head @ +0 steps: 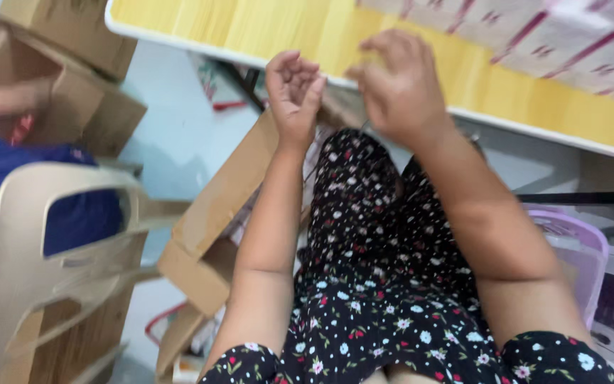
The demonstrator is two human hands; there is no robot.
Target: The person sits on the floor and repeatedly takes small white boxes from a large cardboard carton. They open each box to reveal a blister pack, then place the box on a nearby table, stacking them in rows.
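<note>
**Two hands raised by the worktop edge**

Something very small and thin may sit between the fingers, but the picture is too blurry to tell what it is. A thin dark line near the lap could be a thread or wire; it is not clear. If it is a thread, it is probably light, soft and floppy, and best pinched with the fingertips.

The left hand is curled, fingers bent in toward the thumb. The right hand is just beside it, fingers bunched like a pinch. I cannot tell if either one really holds anything.

Both hands hang over the lap in the flowery dress, close to the yellow worktop. An open cardboard box leans by the left arm. A beige plastic chair stands further left. A purple basket sits on the right.
</note>
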